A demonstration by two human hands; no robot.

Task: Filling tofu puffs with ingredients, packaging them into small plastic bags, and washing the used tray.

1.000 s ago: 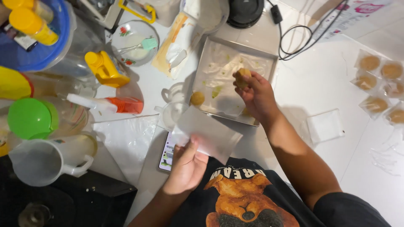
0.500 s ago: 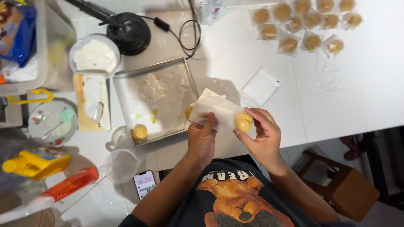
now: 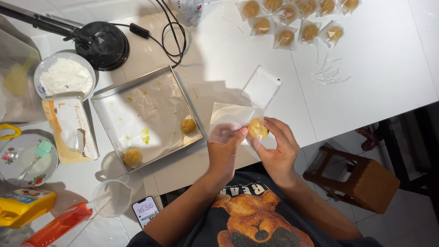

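1. White desk [image 3: 366, 82], brightly lit, cut off at 3 o'clock by a dark floor with a wooden stool [image 3: 361, 180].
2. Left hand [image 3: 224, 153] pinching a clear plastic pouch [image 3: 233, 119] at its lower edge.
3. Right hand [image 3: 276, 146] curled around a golden pastry ball [image 3: 257, 129], pressed against the pouch mouth.
4. At 9 o'clock of the hands, a lined metal tray [image 3: 146, 116] with two more balls.
5. At 12 o'clock, bagged pastries [image 3: 292, 20] in rows; an empty pouch [image 3: 261, 86] nearer.
6. At 10 o'clock, a bowl of flour [image 3: 64, 75] and a black lamp base [image 3: 107, 45].
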